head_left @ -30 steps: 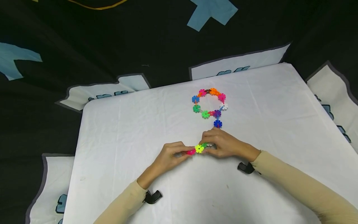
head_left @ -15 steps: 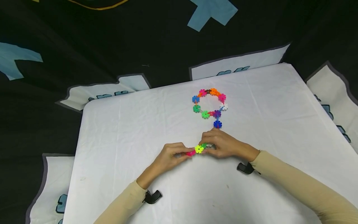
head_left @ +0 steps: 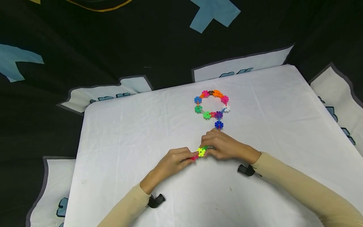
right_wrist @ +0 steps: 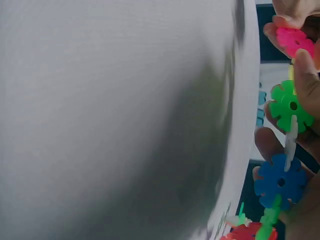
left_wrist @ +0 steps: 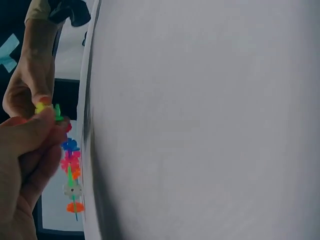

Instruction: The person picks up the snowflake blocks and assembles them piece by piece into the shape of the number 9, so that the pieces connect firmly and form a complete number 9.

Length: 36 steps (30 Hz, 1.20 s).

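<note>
My left hand (head_left: 171, 162) pinches a pink flower-shaped linking disc (right_wrist: 295, 41). It adjoins a yellow disc (head_left: 201, 152), which faces up in the head view. My right hand (head_left: 224, 145) grips the chain at the yellow disc and the green disc (right_wrist: 290, 106) beside it. In the right wrist view, a white disc (right_wrist: 291, 142) seen edge-on and a blue disc (right_wrist: 280, 181) follow along the chain under the right hand. Beyond that hand, a dark blue disc (head_left: 219, 125) leads to a closed loop of coloured discs. The right hand hides part of the chain.
A white cloth covers the table (head_left: 127, 132). The loop's far side, with an orange disc (head_left: 216, 93), lies toward the back edge. Black curtain (head_left: 158, 41) hangs behind. Each wrist bears a black camera, such as the left one (head_left: 156, 200).
Both hands have drawn slightly closer together, the right one shifting left and the left one a little right and nearer. The lower part of the loop has slid slightly left with the chain.
</note>
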### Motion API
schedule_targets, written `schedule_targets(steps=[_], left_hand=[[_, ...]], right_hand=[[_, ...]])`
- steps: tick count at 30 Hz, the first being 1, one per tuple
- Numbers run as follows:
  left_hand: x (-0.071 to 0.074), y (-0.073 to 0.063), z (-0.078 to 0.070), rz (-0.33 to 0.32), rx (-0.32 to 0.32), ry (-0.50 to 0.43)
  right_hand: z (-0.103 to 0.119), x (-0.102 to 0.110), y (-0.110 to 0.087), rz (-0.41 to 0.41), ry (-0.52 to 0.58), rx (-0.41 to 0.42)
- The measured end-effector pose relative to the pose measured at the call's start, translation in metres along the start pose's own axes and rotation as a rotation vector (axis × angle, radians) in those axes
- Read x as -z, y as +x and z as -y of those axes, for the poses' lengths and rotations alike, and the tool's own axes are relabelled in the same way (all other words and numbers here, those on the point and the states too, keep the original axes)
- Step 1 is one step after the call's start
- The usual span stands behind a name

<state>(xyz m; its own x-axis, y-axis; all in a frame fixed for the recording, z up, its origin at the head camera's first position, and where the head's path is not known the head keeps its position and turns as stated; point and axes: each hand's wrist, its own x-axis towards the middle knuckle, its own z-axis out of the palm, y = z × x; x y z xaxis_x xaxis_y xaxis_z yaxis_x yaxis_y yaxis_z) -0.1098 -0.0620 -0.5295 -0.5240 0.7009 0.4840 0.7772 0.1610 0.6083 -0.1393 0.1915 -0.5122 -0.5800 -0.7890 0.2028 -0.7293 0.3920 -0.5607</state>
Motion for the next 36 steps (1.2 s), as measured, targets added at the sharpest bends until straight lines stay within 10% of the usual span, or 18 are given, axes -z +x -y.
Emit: schedule_targets(steps=[19, 36], left_hand=[[-0.014, -0.002, -0.014, 0.037, -0.259, 0.437], [-0.021, -0.005, -0.011, 0.148, -0.123, 0.392]], right_hand=[[-0.001, -0.016, -0.007, 0.023, 0.095, 0.036], [0.003, -0.013, -0.008, 0.046, 0.015, 0.056]])
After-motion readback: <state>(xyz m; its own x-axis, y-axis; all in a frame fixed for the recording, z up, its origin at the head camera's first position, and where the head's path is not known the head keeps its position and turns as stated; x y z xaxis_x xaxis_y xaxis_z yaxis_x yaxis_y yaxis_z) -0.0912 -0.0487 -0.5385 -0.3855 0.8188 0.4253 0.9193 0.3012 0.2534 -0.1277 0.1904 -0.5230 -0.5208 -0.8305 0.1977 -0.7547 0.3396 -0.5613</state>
